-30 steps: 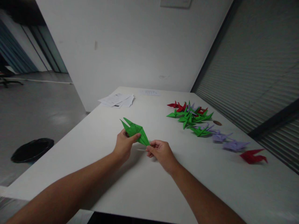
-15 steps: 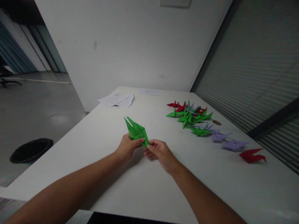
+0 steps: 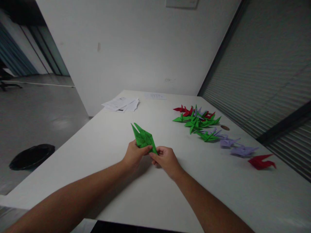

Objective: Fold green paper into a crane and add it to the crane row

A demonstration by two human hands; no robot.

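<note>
Above the white table, a folded green origami paper (image 3: pixel 144 137) is held between both hands, its two narrow points facing up and away to the left. My left hand (image 3: pixel 135 153) is closed round its lower left side, the thumb lying across the front. At the lower right tip, my right hand (image 3: pixel 166 160) pinches the paper between thumb and fingers. The fingers behind the sheet are partly hidden.
Green, red and purple paper cranes (image 3: pixel 195 123) lie heaped at the table's right. A red crane (image 3: pixel 261 161) sits nearest me, beside purple ones (image 3: pixel 243 151). Printed sheets (image 3: pixel 121 104) lie far left. A black-lined bin (image 3: pixel 31 157) stands on the floor.
Both hands and the green paper have shifted slightly to the right. The right thumb now lies a little lower along the paper's tip. The cranes have stayed put.
</note>
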